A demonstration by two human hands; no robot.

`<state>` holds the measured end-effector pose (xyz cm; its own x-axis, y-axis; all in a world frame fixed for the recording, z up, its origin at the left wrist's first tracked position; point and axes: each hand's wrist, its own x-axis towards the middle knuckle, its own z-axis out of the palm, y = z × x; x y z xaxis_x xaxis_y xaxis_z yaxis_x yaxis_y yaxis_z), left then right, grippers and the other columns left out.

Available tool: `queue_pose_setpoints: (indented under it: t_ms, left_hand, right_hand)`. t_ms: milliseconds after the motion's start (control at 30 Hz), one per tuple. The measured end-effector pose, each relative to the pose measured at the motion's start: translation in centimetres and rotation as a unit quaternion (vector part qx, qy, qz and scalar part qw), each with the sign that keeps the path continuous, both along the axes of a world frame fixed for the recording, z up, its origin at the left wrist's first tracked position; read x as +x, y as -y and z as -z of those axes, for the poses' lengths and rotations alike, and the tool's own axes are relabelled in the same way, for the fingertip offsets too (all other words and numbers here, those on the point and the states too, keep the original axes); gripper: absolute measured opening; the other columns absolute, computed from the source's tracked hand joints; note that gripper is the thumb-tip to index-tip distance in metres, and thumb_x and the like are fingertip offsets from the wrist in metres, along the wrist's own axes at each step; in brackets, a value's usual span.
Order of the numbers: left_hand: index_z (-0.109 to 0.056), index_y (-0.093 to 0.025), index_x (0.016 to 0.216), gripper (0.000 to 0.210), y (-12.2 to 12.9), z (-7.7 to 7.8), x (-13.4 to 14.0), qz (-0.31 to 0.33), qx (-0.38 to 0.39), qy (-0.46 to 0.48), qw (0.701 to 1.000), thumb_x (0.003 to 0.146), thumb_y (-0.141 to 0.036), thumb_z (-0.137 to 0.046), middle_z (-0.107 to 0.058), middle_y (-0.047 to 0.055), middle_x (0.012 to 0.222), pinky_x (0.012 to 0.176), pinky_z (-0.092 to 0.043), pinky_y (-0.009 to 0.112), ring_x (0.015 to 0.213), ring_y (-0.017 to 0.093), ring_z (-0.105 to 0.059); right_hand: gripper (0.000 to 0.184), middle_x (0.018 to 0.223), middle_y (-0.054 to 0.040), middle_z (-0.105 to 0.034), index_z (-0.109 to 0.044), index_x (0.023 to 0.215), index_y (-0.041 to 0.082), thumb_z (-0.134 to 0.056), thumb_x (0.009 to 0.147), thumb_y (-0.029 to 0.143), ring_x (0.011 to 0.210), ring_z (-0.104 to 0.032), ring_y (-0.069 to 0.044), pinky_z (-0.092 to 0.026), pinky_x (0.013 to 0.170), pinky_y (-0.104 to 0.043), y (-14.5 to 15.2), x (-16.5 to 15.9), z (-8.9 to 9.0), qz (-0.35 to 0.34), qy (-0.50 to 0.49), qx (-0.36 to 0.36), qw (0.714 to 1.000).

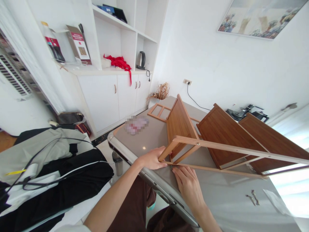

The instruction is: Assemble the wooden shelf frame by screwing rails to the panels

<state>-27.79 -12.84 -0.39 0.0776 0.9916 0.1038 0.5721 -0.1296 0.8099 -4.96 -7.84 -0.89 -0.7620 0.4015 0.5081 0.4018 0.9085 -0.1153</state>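
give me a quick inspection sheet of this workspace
surface: grey glossy table, mostly bare
job's things: wooden shelf rack lying on its side; separate ladder-like wooden frame behind it
clutter: screws and a plastic bag near the right edge
hands: left hand grips the rack's corner; right hand flat on the table touching the lower rail
cables: black cord from wall socket
surroundings: white cabinet, kettle, red cloth

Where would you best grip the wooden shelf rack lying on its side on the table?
Probably by the light side frame, from the table's near edge: its slim rails are bare and graspable. The left hand already grips its corner; the right hand rests beside the lower rail.
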Motion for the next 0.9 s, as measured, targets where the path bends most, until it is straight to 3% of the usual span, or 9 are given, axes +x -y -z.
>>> queue_pose_setpoints:
  t_ms: [267,567,900]
  left_hand:
    - [-0.054,-0.028,0.128,0.053,0.07,-0.20,-0.12,0.005,0.011,0.002,1.000,0.078,-0.029,-0.071,-0.063,0.002,0.127,0.092,-0.050,0.029,0.113,0.023,-0.063]
    - [-0.053,-0.029,0.129,0.054,-0.01,-0.14,-0.10,0.005,0.008,-0.003,1.000,0.078,-0.030,-0.071,-0.061,0.002,0.129,0.092,-0.050,0.030,0.113,0.023,-0.063]
    - [-0.053,-0.028,0.128,0.053,-0.02,-0.07,-0.14,0.010,0.012,0.001,1.000,0.078,-0.028,-0.071,-0.061,0.002,0.129,0.095,-0.049,0.030,0.114,0.023,-0.063]
  right_hand:
    - [0.021,0.094,-0.0048,-0.065,-0.064,0.095,0.022,-0.044,0.101,0.020,0.088,-0.060,-0.019,-0.045,0.076,-0.032,-0.11,0.59,0.76,-0.007,-0.021,-0.073,0.997]
    - [0.023,0.092,-0.0061,-0.059,-0.065,0.103,0.020,-0.044,0.098,0.013,0.087,-0.055,-0.020,-0.043,0.077,-0.033,0.07,0.49,0.80,-0.001,0.039,-0.004,0.999]
    - [0.021,0.093,-0.0071,-0.056,-0.063,0.101,0.019,-0.044,0.097,0.012,0.088,-0.051,-0.022,-0.043,0.079,-0.035,-0.20,0.32,0.79,0.005,0.074,0.019,0.997]
